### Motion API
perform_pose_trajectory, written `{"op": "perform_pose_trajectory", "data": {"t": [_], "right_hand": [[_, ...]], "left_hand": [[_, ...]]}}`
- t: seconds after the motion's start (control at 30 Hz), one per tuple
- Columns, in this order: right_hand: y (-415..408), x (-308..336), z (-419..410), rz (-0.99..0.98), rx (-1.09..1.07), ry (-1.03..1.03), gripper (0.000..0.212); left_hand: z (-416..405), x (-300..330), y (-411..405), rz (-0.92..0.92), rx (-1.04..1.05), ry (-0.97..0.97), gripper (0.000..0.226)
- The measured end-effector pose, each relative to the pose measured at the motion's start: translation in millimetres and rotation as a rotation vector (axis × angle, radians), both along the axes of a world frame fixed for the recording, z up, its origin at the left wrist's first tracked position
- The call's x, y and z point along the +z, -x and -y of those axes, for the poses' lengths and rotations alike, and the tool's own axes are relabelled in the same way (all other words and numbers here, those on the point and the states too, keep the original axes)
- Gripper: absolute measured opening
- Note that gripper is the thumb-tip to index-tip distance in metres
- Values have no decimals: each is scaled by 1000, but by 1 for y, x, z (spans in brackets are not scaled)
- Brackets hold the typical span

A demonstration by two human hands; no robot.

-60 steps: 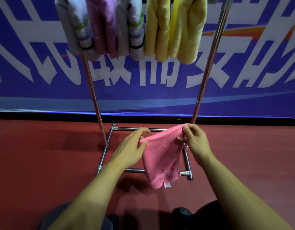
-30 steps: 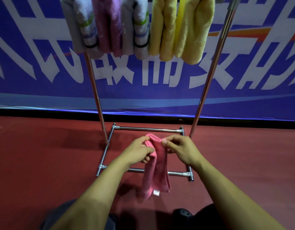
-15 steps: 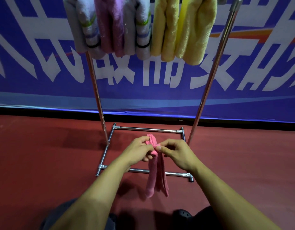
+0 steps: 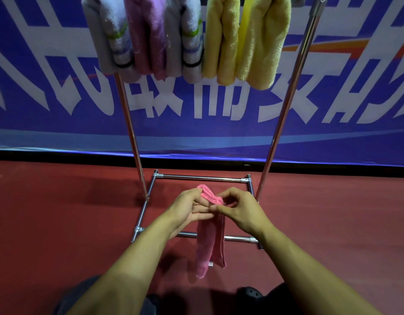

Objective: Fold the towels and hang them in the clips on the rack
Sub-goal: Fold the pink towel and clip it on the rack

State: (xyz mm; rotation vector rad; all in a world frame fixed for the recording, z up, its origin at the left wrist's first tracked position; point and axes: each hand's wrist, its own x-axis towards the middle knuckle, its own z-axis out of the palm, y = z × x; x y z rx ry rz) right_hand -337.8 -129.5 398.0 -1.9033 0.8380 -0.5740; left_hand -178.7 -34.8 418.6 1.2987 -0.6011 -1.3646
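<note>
**Pink towel narrows to a strip between two hands**

The pink towel (image 4: 210, 242), spread wide between the hands two seconds ago, is now gathered into a narrow folded strip, and the hands have drawn in until their fingertips nearly meet. The left hand (image 4: 189, 212) pinches the bunched top edge from the left, fingers closed on the cloth; the right hand (image 4: 239, 210) presses thumb and forefinger onto the same fold from the right. The towel hangs straight down from this shared grip, in the air above the red floor (image 4: 60, 223), its lower end in front of the near bar of the rack (image 4: 285, 114). The chrome rack stands just beyond the hands, its rectangular base on the floor and two poles rising. At the top of the view, other folded towels hang side by side: grey-and-white striped towels (image 4: 114, 39), a purple towel (image 4: 148, 37) and yellow towels (image 4: 246, 39). Their clips lie above the frame. A blue banner (image 4: 355, 98) with white characters fills the background.
</note>
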Motion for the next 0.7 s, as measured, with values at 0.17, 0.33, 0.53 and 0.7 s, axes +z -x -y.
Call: {"op": "perform_pose_trajectory", "data": {"t": [0.17,0.33,0.53,0.7], "right_hand": [[-1,-3,7,-17,-29,48,10],[0,-10,15,-25,-84,83,3],[-1,-7,18,70,-144,30,10],[0,-1,12,130,-106,43,14]], "left_hand": [[4,-6,-9,636,-41,-118,27],[0,-16,-11,1224,67,-65,21],[4,-15,-9,947,98,87,32],[7,-21,-9,851,49,198,54]]}}
